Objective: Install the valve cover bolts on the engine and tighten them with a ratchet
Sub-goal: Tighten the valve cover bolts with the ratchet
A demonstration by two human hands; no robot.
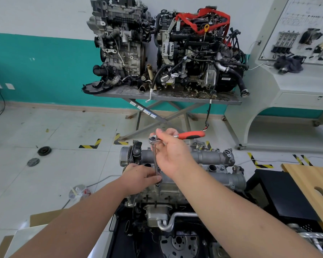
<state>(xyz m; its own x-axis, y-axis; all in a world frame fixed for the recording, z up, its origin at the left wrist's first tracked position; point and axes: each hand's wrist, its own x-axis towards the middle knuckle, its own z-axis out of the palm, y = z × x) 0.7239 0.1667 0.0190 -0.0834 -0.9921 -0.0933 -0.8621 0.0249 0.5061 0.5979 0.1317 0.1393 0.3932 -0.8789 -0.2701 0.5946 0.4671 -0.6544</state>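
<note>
Left hand (141, 176) pinches extension (155, 164) base on bolt (157, 185), right hand (172, 151) grips ratchet (177, 137) head; keep extension plumb, swing short.

ratchet (177, 136) has an orange-red handle with black grip bits and a shiny chrome head. engine (209, 157) is dull silver-grey. wall (41, 67) is white up top, teal below. floor tape (90, 145) is yellow/black striped, and there's a red strap (203, 18) on the far engine.
</note>
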